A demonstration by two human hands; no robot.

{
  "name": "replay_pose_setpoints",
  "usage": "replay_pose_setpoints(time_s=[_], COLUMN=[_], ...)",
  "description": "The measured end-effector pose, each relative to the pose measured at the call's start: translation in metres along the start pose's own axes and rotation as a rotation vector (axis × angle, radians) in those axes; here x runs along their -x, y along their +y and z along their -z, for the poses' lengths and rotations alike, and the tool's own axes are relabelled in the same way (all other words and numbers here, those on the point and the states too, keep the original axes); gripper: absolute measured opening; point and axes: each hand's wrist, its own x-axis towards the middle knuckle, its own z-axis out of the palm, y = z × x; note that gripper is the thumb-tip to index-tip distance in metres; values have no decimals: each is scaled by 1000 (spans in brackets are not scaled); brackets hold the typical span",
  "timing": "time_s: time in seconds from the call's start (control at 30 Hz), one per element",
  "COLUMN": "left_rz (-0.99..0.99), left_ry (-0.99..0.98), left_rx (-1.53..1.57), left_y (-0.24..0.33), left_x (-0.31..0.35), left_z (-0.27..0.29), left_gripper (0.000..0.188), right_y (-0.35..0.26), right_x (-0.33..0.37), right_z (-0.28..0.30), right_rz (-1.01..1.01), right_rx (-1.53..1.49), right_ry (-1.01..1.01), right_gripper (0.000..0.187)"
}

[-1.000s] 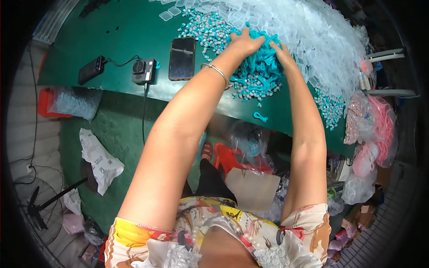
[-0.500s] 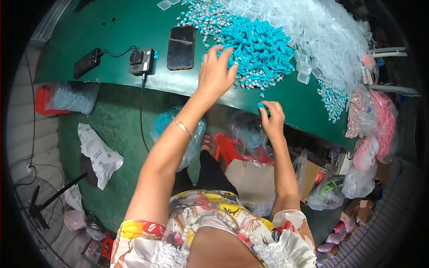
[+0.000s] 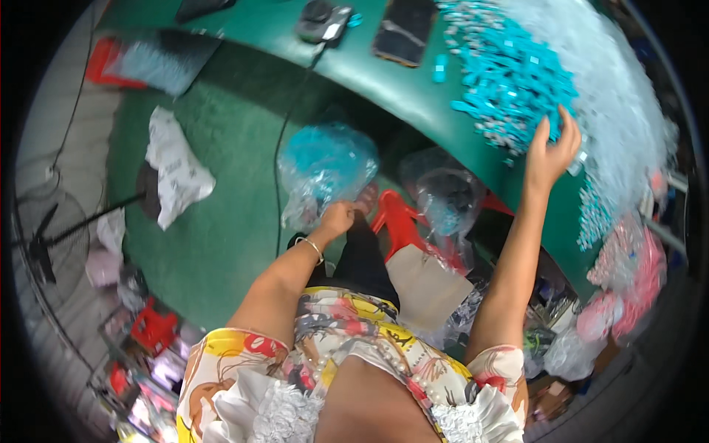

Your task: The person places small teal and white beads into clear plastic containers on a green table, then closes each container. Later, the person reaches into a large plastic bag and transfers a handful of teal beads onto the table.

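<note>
Gripping a clear bag below the green table, left hand; right hand fingers spread on blue pieces.

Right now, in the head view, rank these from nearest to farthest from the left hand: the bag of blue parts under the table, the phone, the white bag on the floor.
From the left hand:
1. Bag of blue parts, touching the hand, just under the table edge.
2. White bag, on the floor to the left.
3. Phone, up on the table, beyond the bag.

Glossy clear plastic bag, matt green tabletop, turquoise plastic pieces.
</note>
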Motion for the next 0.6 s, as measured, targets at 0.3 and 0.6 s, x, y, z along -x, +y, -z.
replay_pose_setpoints(time_s=[0.3, 0.6], left_rz=[847, 494], left_ry=[391, 8], left_rx=[485, -19], left_y=[-141, -260], left_x=[-32, -92], left_z=[-82, -75], left_gripper=[21, 57], right_y=[-171, -188], right_x=[317, 476], right_z=[-98, -293], right_rz=[-354, -588], right_rx=[-776, -468], right_ry=[-1302, -1108], right_gripper=[30, 28])
